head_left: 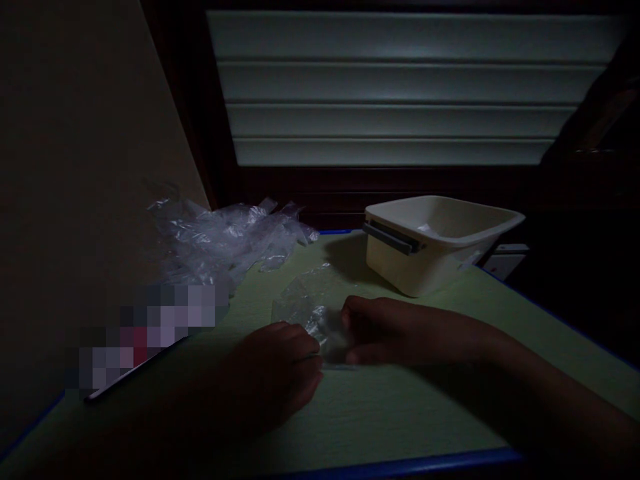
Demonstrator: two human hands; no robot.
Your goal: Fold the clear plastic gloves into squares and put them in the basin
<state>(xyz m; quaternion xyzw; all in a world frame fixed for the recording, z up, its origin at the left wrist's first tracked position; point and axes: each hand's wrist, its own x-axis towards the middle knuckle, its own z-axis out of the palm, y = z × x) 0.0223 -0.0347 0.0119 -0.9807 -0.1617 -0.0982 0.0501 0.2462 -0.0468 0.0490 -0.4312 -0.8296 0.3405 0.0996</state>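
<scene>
A small clear plastic bag (306,301) lies on the green table top (400,413) in dim light. My left hand (280,367) rests on the table at the bag's near left edge, its fingers curled and pinching the plastic. My right hand (395,330) comes in from the right, fingers bent onto the bag's right edge. Both hands meet at the bag's near side. What is inside the bag, if anything, cannot be made out.
A heap of crumpled clear plastic bags (225,243) lies at the back left against the wall. A cream plastic tub (435,243) with a grey handle stands at the back right. A flat blurred object (145,333) lies at left. The table has a blue edge (400,463).
</scene>
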